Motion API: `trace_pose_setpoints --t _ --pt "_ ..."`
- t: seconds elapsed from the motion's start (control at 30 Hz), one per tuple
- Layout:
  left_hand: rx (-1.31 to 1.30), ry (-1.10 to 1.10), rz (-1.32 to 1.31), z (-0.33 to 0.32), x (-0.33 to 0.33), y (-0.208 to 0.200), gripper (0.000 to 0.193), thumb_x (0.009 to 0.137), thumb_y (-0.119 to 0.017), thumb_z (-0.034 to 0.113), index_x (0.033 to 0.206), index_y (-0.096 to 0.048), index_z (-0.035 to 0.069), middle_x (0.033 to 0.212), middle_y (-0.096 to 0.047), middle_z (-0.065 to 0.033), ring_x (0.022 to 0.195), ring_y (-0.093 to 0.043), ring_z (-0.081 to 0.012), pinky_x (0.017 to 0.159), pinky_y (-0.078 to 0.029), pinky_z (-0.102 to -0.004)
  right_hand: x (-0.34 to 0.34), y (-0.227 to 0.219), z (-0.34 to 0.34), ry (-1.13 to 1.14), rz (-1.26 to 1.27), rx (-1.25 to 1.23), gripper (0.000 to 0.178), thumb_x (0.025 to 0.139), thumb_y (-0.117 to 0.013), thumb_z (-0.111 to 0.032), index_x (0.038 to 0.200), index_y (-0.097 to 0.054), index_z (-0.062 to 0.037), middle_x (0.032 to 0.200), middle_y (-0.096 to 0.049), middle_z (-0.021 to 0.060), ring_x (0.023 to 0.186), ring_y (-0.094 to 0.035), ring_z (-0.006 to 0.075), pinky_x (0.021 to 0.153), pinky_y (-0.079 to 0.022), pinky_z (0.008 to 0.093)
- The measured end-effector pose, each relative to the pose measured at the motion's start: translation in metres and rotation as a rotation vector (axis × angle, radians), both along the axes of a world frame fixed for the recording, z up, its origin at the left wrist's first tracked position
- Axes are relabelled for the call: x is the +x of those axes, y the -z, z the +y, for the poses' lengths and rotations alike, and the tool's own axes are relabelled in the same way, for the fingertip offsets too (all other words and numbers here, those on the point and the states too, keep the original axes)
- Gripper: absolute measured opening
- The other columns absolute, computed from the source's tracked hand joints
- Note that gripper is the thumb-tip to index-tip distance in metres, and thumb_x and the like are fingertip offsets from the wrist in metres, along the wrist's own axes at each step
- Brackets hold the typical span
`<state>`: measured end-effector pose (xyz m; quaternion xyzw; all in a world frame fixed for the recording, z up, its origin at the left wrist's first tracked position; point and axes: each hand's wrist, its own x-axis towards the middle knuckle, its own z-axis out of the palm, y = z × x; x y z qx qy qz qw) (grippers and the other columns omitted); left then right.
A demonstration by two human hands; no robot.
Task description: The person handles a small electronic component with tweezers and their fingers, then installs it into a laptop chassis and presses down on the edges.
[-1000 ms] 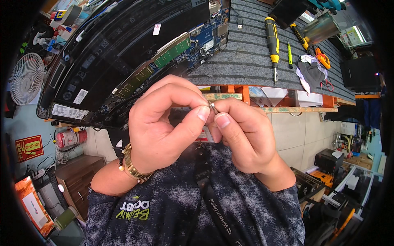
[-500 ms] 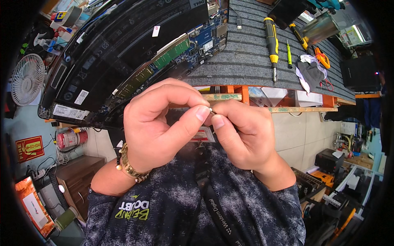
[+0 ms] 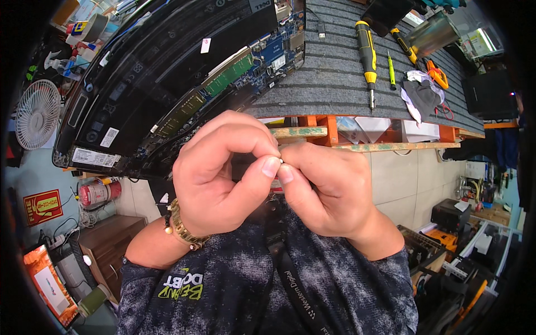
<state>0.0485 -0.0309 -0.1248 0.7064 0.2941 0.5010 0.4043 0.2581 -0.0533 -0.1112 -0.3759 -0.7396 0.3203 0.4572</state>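
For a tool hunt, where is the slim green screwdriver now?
The slim green screwdriver lies on the striped mat, upper right in the head view, right of the larger black-yellow screwdriver.

Tiny pc (image 3: 281, 161), whitish on the bit that shows, rest hidden, held up btwn tips of L fingers (image 3: 271, 166) & R fingers (image 3: 286, 174) where the 2 pinches meet, exact shape + tilt too small to tell.

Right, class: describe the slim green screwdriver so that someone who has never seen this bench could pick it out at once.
From the opened laptop, look right across the grey striped mat to the big yellow-and-black screwdriver. Just right of that lies the slim green screwdriver, far thinner and shorter than its neighbour, with a bright yellow-green handle.
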Motion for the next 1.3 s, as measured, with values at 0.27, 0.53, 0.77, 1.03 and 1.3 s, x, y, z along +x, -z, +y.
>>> trace_pose_setpoints --t 0.27,0.53,0.77,1.03,1.3 --pt "0.105 0.009 -0.067 0.009 -0.002 0.009 0.009 0.102 -0.077 0.002 0.109 -0.073 -0.001 0.108 -0.074 -0.0131 0.101 -0.073 -0.0252 0.091 -0.060 -0.0390 -0.002 -0.006 0.002 -0.021 -0.013 0.047 0.007 0.100 -0.076 -0.002 0.103 -0.070 -0.0017 0.079 -0.066 0.0144 0.067 -0.070 0.0358 0.062 -0.055 0.0459" --pt "0.036 -0.039 -0.064 0.004 -0.004 0.005 0.013 0.097 -0.082 -0.002 0.108 -0.078 -0.002 0.104 -0.079 -0.0141 0.094 -0.077 -0.0239 0.084 -0.061 -0.0349 0.003 -0.014 0.004 -0.048 0.036 -0.056 0.001 0.105 -0.072 0.000 0.105 -0.072 0.0013 0.083 -0.070 0.0161 0.070 -0.072 0.0368 0.065 -0.057 0.0441" --pt "0.073 -0.058 -0.003 0.006 -0.006 0.003 0.011 0.093 -0.085 0.000 0.101 -0.078 -0.001 0.097 -0.078 -0.0112 0.086 -0.075 -0.0201 0.077 -0.059 -0.0322 0.006 -0.014 0.002 -0.064 0.074 -0.197 0.006 0.106 -0.072 -0.003 0.104 -0.074 0.0026 0.076 -0.069 0.0144 0.062 -0.070 0.0309 0.059 -0.053 0.0393" --pt "-0.009 -0.109 -0.028 0.003 -0.002 0.001 0.010 0.091 -0.085 -0.001 0.097 -0.077 -0.001 0.094 -0.077 -0.0092 0.083 -0.073 -0.0168 0.074 -0.058 -0.0303 0.009 -0.017 0.002 -0.071 0.106 -0.291 0.009 0.106 -0.066 -0.001 0.102 -0.072 0.0041 0.074 -0.069 0.0130 0.060 -0.070 0.0263 0.057 -0.052 0.0391" --pt "0.111 -0.107 0.034 0.007 -0.001 0.002 0.012 0.090 -0.086 -0.002 0.099 -0.079 0.001 0.093 -0.075 -0.0079 0.081 -0.073 -0.0174 0.071 -0.059 -0.0307 0.007 -0.015 0.004 -0.066 0.076 -0.225 0.006 0.105 -0.065 0.002 0.103 -0.070 0.0034 0.076 -0.069 0.0153 0.061 -0.071 0.0338 0.058 -0.054 0.0423"
